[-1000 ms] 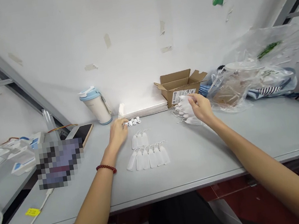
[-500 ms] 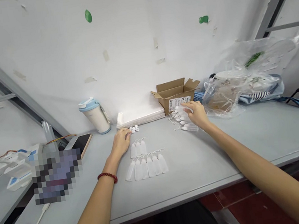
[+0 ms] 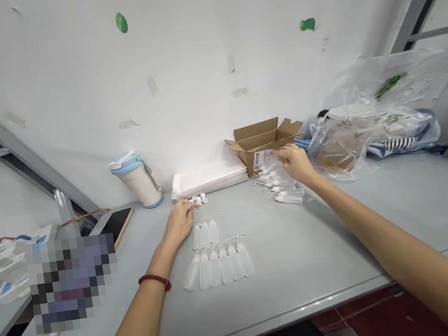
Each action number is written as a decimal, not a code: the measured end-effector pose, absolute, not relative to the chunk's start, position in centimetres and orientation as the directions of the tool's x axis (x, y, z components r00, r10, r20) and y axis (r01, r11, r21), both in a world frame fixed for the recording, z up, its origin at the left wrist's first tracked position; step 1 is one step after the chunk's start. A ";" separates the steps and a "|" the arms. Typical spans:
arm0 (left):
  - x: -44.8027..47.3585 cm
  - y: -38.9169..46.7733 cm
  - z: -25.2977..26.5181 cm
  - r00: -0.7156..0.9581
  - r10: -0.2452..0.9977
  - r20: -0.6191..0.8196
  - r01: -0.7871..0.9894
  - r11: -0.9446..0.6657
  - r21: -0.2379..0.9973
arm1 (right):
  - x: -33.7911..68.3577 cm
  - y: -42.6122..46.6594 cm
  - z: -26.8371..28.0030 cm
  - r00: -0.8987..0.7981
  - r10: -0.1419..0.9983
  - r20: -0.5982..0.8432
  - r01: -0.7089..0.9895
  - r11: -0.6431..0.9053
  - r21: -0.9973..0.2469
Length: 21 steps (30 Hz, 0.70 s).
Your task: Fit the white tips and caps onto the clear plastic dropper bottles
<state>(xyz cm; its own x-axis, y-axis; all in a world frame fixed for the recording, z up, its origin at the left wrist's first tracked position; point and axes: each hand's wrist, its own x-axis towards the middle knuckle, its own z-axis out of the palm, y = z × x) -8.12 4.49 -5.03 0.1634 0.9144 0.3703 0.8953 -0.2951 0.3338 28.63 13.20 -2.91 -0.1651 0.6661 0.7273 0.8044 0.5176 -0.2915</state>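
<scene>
My left hand rests on the table beside a small heap of white caps. Its fingers are pressed together at the edge of the heap, and whatever is between the tips is hidden. Over a pile of translucent squeeze bottles with thin tube tips, my right hand is closed on one bottle at the top, partly covered by the fingers. Between my arms lie similar bottles in two rows, a short back row and a longer front row, with their thin tubes pointing away.
An open cardboard box stands behind the pile, next to a white flat stack. A tumbler and a phone are at the left. Plastic-wrapped items lie at the right, against the wall.
My right hand has shifted slightly back towards the box, its fingers closer together. The left hand stays at the caps. The whole view has moved a little.
</scene>
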 end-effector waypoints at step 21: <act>-8.0 2.5 -2.4 0.088 0.982 0.165 0.918 -0.144 0.370 | 19.1 0.0 0.1 -0.795 0.500 -0.342 0.531 0.303 -0.791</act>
<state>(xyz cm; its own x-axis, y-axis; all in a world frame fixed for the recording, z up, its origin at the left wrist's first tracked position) -8.04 2.53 -2.41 0.0876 0.9824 0.1648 0.9179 -0.1439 0.3697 19.06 0.01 0.11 -0.7954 0.5002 -0.3421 0.5310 0.3031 -0.7914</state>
